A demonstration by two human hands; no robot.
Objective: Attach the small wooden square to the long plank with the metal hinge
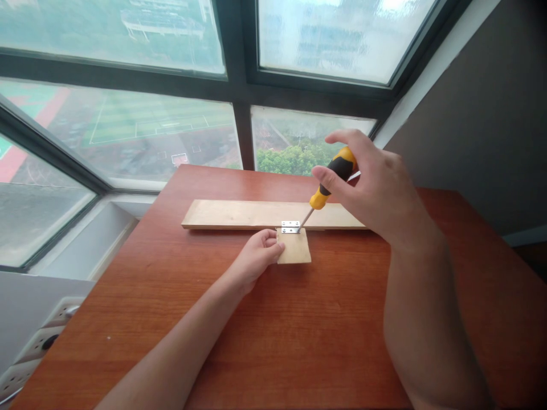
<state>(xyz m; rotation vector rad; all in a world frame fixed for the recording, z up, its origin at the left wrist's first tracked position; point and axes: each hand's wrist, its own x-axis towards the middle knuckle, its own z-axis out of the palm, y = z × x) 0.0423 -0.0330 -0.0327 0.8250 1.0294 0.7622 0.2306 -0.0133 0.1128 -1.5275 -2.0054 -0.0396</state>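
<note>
My right hand (371, 182) holds a yellow and black screwdriver (337, 173), its thumb and fingers around the handle and the index finger lifted. The tilted shaft runs down to the right end of a silver hinge (290, 226), where its tip meets the lower leaf. That leaf lies on a small square wooden piece (294, 250), and the upper leaf sits at the edge of a long wooden board (239, 213). At the small piece's left edge, my left hand (260, 253) grips it with thumb and bent fingers.
Board and small piece rest on a reddish-brown wooden table (282, 330). Dark-framed windows (239, 91) stand behind it, and a grey wall (478, 131) rises at the right. Power sockets (38, 344) are at the lower left.
</note>
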